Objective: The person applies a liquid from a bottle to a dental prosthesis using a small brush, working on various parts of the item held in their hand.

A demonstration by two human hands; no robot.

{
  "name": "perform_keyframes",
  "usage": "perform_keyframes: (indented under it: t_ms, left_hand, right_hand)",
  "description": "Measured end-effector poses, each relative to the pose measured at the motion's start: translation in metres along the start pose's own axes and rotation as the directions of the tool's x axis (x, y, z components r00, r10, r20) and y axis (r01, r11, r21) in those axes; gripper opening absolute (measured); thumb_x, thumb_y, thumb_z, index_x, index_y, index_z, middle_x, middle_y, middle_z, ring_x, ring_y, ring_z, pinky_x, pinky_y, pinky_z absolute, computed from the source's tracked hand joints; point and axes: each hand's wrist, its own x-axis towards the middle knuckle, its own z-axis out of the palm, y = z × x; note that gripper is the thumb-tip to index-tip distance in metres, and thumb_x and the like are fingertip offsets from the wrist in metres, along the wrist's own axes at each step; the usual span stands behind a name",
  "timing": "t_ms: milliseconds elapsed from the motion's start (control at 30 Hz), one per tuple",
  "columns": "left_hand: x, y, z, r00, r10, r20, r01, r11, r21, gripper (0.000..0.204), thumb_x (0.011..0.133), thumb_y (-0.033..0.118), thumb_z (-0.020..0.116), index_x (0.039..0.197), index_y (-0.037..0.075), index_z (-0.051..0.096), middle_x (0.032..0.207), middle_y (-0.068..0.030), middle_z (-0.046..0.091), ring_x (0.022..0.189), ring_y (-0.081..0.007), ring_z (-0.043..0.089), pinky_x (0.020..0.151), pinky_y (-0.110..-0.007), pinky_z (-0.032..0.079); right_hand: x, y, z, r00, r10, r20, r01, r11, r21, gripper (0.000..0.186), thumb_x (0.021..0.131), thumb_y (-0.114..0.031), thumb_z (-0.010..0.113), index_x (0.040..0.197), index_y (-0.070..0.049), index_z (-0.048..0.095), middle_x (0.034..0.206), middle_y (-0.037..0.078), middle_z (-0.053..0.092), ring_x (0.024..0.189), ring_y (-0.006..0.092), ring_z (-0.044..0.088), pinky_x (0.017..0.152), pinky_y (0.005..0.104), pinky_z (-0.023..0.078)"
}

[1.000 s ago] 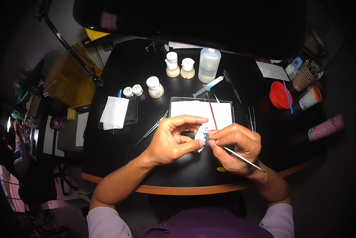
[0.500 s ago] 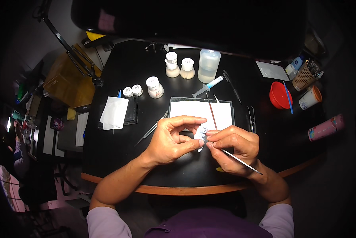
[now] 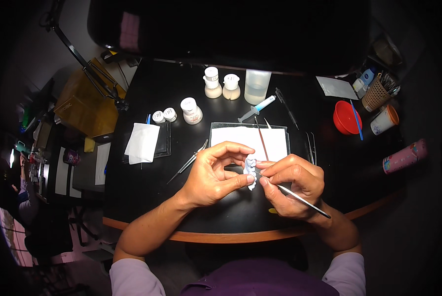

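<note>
My left hand is closed around one side of a small white dental cast, pinching it between thumb and fingers. The cast stands upright over the front of the desk, its knobbly side toward the right. From the right, my right hand holds a slim tool like a pen, its handle slanting down and right. Its thin tip points at the cast; whether it touches cannot be made out. Beneath and beyond the hands lies a white sheet on a tray, with a thin brown-handled brush across it.
White-capped jars and a clear bottle stand at the back. Near them lie a syringe and tweezers. On the right are a red bowl and a pink patterned cylinder. White tissue lies left.
The cast has turned a little in my left hand, showing more of its knobbly side. My right hand and the tool have shifted slightly right and down.
</note>
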Motion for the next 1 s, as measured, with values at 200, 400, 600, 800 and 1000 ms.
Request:
perform_keyframes:
  t_ms: [200,400,600,800,1000]
  left_hand:
    - [0.0002,-0.0009,0.0005,1.0,0.026,0.015,-0.026,1.0,-0.014,0.047,0.085,-0.01,0.077,0.128,-0.006,0.059,0.123,-0.0138,0.062,0.113,-0.0183,0.062,0.093,-0.032,0.063]
    - [0.0002,-0.0013,0.0006,1.0,0.015,0.01,-0.015,1.0,-0.006,0.047,0.084,-0.01,0.078,0.128,-0.006,0.06,0.122,-0.0136,0.062,0.112,-0.0178,0.062,0.091,-0.032,0.064]
    - [0.0001,0.0002,0.0003,1.0,0.015,0.005,-0.015,1.0,0.019,0.047,0.083,-0.01,0.079,0.126,-0.005,0.06,0.122,-0.0127,0.063,0.11,-0.0165,0.062,0.087,-0.03,0.064]
    - [0.0003,-0.0024,-0.0005,1.0,0.015,-0.007,-0.015,0.999,0.028,0.046,0.083,-0.008,0.079,0.126,-0.005,0.062,0.121,-0.0122,0.064,0.109,-0.0155,0.062,0.086,-0.029,0.064]
    - [0.0001,-0.0011,-0.0012,1.0,0.007,-0.015,-0.006,0.999,0.038,0.047,0.083,-0.008,0.08,0.126,-0.005,0.063,0.12,-0.0125,0.065,0.108,-0.0157,0.062,0.087,-0.03,0.064]
  right_hand:
    - [0.0003,-0.0015,-0.002,1.0,-0.005,0.013,0.005,1.0,-0.003,0.02,0.075,0.012,0.077,0.084,0.001,0.063,0.084,0.016,0.072,0.086,0.0282,0.078,0.079,0.0367,0.065]
    - [0.0003,0.0002,-0.0004,1.0,-0.022,0.009,0.022,0.999,-0.03,0.016,0.076,0.009,0.077,0.083,0.0,0.066,0.085,0.014,0.073,0.086,0.0266,0.078,0.07,0.0309,0.064]
    - [-0.0004,0.0015,0.0001,1.0,-0.02,0.012,0.021,0.999,-0.029,0.016,0.076,0.008,0.078,0.084,0.0,0.067,0.086,0.014,0.073,0.087,0.0265,0.078,0.071,0.0308,0.065]
    - [-0.0012,0.0025,0.0003,1.0,-0.015,0.026,0.016,0.999,-0.039,0.015,0.076,0.007,0.078,0.084,-0.001,0.067,0.085,0.014,0.074,0.087,0.0265,0.079,0.071,0.0301,0.065]
    - [-0.0006,0.0015,-0.0001,0.999,-0.004,0.041,0.006,0.998,-0.06,0.015,0.076,0.007,0.079,0.083,-0.001,0.067,0.084,0.013,0.074,0.088,0.0268,0.079,0.071,0.0305,0.065]
